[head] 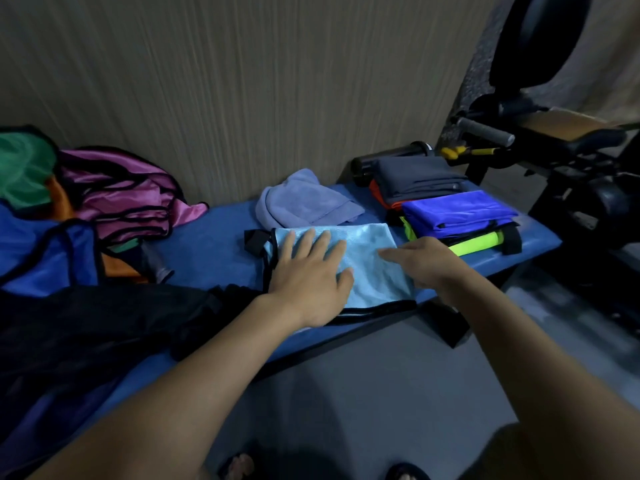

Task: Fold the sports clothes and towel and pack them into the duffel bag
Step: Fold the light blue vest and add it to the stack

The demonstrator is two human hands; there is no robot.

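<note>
Pressing my flat left hand [308, 278] and right hand [426, 261] on this thin, slippery light-blue vest [372, 258]; I'd lift it by its edges.

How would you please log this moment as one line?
left hand: flat on light blue garment | right hand: smoothing same | folded stack: right | pile: left

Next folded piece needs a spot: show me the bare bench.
Bare bench lies between the purple bib pile and the light blue bib under both hands. A narrow strip runs along the front edge. The right end is crowded with the folded stack.
</note>
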